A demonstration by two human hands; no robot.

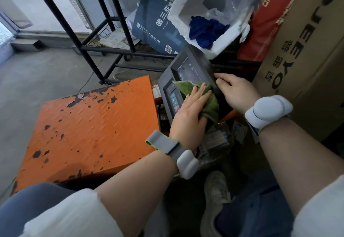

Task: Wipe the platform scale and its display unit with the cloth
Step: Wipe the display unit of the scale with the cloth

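The platform scale (93,125) is a square orange plate with chipped paint, low on the floor at the left. Its dark grey display unit (188,69) stands tilted at the plate's right, with a screen above and buttons below. A green cloth (188,86) lies on the display's face. My left hand (191,113) presses flat on the cloth with straight fingers. My right hand (234,91) grips the display's right edge, fingers curled over it.
A black metal rack (104,37) stands behind the scale. A white foam box (219,37) holding a blue rag sits behind the display. A large cardboard carton (307,59) is close on the right. My shoe (216,192) is below.
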